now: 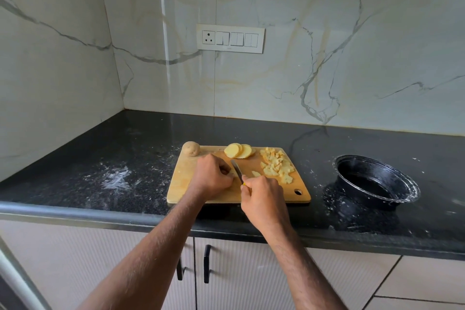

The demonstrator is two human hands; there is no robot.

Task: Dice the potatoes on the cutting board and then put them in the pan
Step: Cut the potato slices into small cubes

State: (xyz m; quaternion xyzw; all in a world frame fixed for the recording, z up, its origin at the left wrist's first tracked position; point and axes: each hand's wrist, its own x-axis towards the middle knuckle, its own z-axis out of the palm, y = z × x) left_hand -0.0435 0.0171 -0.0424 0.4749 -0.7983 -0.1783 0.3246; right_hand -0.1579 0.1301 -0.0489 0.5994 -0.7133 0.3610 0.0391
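Observation:
A wooden cutting board [186, 184] lies on the black counter. On its far left corner rests a whole unpeeled potato [191, 148]. A fan of potato slices [239, 150] lies at the back middle, and a heap of diced potato [278, 163] at the right. My left hand [212, 175] curls over a potato piece on the board; the piece is mostly hidden under the fingers. My right hand [264, 199] grips a knife [237, 170] by its yellow handle, blade pointing away beside my left fingers. A black pan [377, 180] stands to the right of the board.
White flour-like smears mark the black counter [118, 176] left of the board and around the pan. Marble walls meet in a corner at the back left. A switch panel [230, 38] sits on the back wall. Cabinet doors with black handles [206, 263] are below the counter edge.

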